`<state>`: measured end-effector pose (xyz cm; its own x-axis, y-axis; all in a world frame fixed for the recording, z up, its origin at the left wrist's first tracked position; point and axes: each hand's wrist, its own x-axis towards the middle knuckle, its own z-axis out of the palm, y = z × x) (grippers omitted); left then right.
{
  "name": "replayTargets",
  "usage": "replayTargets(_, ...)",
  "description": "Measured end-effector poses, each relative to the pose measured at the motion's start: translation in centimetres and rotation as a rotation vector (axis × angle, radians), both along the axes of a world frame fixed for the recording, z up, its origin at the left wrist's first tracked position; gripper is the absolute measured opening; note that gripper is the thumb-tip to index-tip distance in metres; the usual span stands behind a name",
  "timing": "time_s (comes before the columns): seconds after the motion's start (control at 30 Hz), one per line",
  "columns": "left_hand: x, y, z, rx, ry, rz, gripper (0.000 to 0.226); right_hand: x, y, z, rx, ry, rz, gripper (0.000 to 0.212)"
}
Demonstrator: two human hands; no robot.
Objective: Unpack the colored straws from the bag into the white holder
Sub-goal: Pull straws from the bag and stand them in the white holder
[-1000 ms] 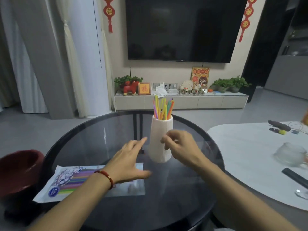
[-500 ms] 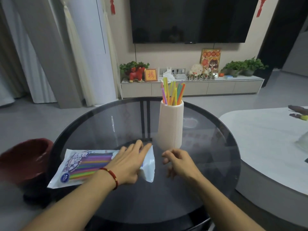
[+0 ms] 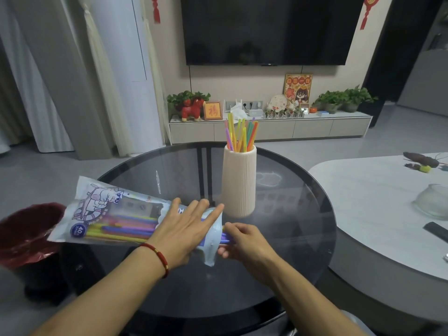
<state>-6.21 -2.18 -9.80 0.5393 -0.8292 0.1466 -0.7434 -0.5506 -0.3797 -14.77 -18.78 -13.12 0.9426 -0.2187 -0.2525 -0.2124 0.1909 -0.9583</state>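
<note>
A printed plastic bag (image 3: pixel 109 214) of colored straws is lifted off the round glass table (image 3: pixel 291 214), tilted with its far end up to the left. My left hand (image 3: pixel 181 234) grips the bag near its open end, fingers spread over it. My right hand (image 3: pixel 244 241) pinches purple straws (image 3: pixel 225 237) that poke out of the bag's mouth. The ribbed white holder (image 3: pixel 239 183) stands upright just behind my hands, with several colored straws (image 3: pixel 240 135) standing in it.
A dark red bin (image 3: pixel 21 234) with a liner stands left of the table. To the right is a white table (image 3: pixel 378 214) with a glass bowl (image 3: pixel 434 201) and a dark remote (image 3: pixel 436 231). A TV cabinet lines the far wall.
The bag was lying flat under my left hand; now it is lifted and tilted. My right hand has moved from the holder down to the bag's mouth and closed on straws.
</note>
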Motion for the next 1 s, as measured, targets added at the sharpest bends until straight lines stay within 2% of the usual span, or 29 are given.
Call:
replayTargets(0.1, -0.1, 0.1, -0.5, -0.044, 0.076, 0.033, 0.127, -0.1, -0.3, -0.1, -0.141, -0.07, -0.088, 0.024)
replayTargets(0.23, 0.0, 0.1, -0.6, -0.062, 0.144, 0.069, 0.128, -0.1, -0.6, -0.1, -0.417, -0.141, -0.174, 0.018)
replayTargets(0.3, 0.1, 0.2, -0.6, -0.059, 0.146, 0.072, 0.129, -0.1, -0.8, -0.1, -0.473, -0.193, -0.179, 0.014)
replayTargets(0.57, 0.1, 0.2, -0.3, -0.041, 0.26, 0.046, 0.139, 0.2, -2.4, -0.5, -0.494, -0.268, -0.104, 0.011)
replayTargets(0.73, 0.1, 0.4, 0.0, 0.023, 0.373, 0.067, 0.14, 0.5, -3.6, -0.9, -0.473, -0.223, -0.05, 0.011)
replayTargets(1.0, 0.6, 0.3, -0.6, -0.025, 0.402, 0.072, 0.146, 0.0, -4.7, -0.4, -0.47, -0.216, -0.056, 0.012)
